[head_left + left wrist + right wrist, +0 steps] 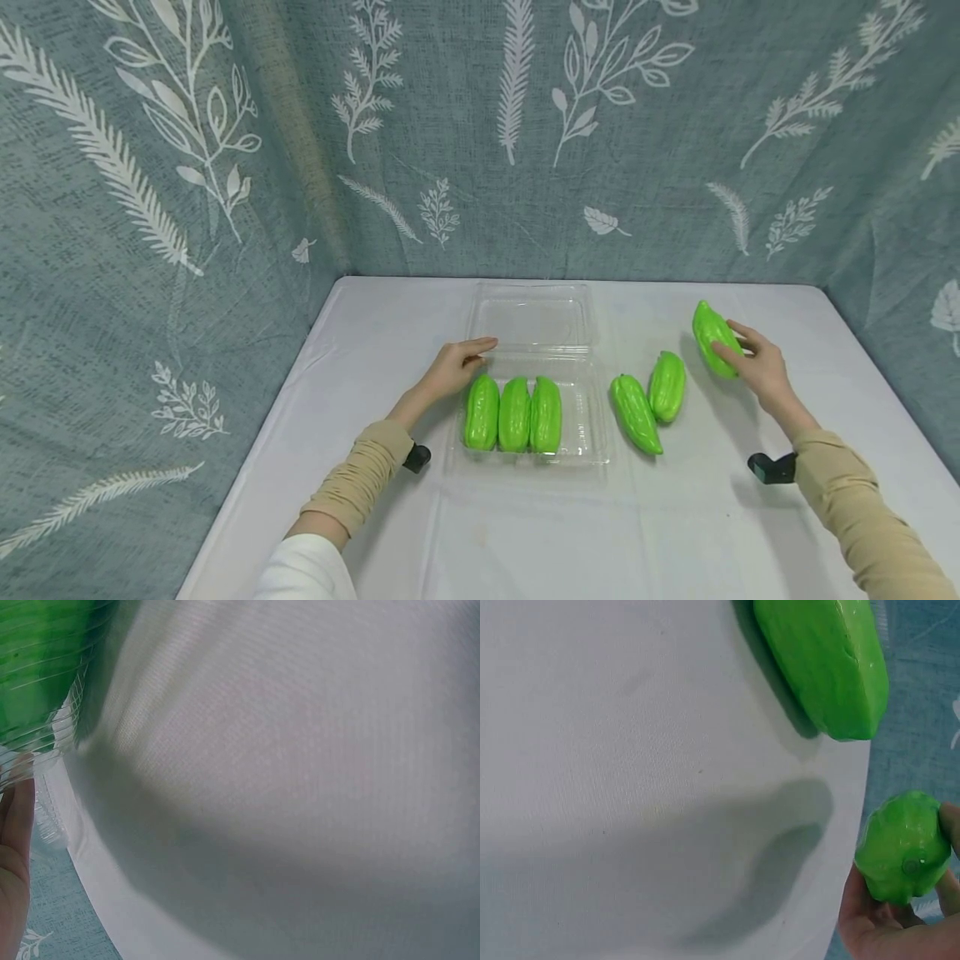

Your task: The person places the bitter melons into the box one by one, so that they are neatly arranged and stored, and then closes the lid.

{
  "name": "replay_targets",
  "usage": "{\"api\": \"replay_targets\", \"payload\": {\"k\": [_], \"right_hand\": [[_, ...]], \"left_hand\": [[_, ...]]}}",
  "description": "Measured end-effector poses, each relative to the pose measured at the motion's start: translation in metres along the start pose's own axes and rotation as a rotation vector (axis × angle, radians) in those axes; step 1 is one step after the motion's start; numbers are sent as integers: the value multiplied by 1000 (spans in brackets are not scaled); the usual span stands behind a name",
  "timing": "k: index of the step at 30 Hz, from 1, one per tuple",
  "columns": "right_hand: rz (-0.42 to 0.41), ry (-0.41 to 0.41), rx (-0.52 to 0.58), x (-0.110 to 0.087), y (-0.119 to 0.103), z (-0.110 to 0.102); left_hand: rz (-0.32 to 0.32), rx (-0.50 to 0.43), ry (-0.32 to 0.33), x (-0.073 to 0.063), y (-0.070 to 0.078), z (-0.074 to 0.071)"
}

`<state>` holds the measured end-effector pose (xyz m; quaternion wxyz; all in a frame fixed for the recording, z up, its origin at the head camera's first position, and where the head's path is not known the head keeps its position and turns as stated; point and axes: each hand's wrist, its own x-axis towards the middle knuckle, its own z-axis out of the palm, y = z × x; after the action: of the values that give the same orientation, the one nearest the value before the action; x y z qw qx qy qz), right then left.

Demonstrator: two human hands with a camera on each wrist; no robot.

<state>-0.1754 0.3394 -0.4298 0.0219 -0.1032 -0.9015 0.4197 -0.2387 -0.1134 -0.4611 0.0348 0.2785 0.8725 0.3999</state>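
My right hand [761,367] grips a green bitter melon [708,337] above the table's right side; the right wrist view shows this melon [904,851] end-on between thumb and fingers. Two more bitter melons [636,414] [667,386] lie on the cloth left of that hand. A clear plastic clamshell box [585,417] stands with its lid [528,321] folded back. Three bitter melons [513,415] lie side by side in its left part. My left hand [453,367] touches the box's left edge near the hinge, its fingers [21,810] fairly straight against the plastic in the left wrist view.
A white cloth covers the table [525,533]. Behind it and at both sides hangs a grey-green curtain [465,208] with white leaf prints. A small black camera [417,457] sits below the left wrist, another camera [771,468] below the right.
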Motion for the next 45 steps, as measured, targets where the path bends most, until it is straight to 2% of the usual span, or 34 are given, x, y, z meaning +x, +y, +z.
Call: {"api": "replay_targets", "payload": {"k": [7, 11, 23, 31, 45], "right_hand": [[40, 17, 58, 1, -3, 6], [50, -3, 90, 0, -9, 9], [-8, -82, 149, -7, -30, 20], [-14, -128, 159, -11, -47, 27], [-29, -154, 172, -16, -63, 36]], "left_hand": [[-4, 7, -4, -1, -2, 1], [1, 5, 1, -3, -2, 1], [15, 2, 6, -2, -3, 2], [9, -2, 3, 0, -1, 1], [-1, 5, 8, 0, 3, -1]]}}
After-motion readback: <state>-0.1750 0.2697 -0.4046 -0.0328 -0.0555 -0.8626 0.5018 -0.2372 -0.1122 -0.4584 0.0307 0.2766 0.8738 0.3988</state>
